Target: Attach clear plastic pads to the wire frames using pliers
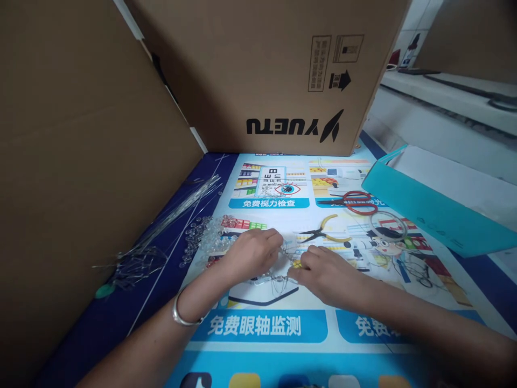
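Observation:
My left hand (253, 250) and my right hand (323, 274) meet at the middle of a printed poster (283, 323) that covers the table. Both have their fingers curled and pinched on a small piece of clear beads strung on thin wire (287, 257), held between them just above the poster. A silver bangle sits on my left wrist. Loose clear beads (202, 234) lie in a scatter just left of my left hand. Yellow-handled pliers (325, 233) rest right behind my hands.
Large cardboard boxes (262, 70) stand at the back, and another cardboard box (72, 161) walls the left. A bundle of thin wires (161, 226) lies at the left. Red-handled scissors (355, 202), a roll of clear tape (388, 225) and a teal paper bag (436, 199) lie to the right.

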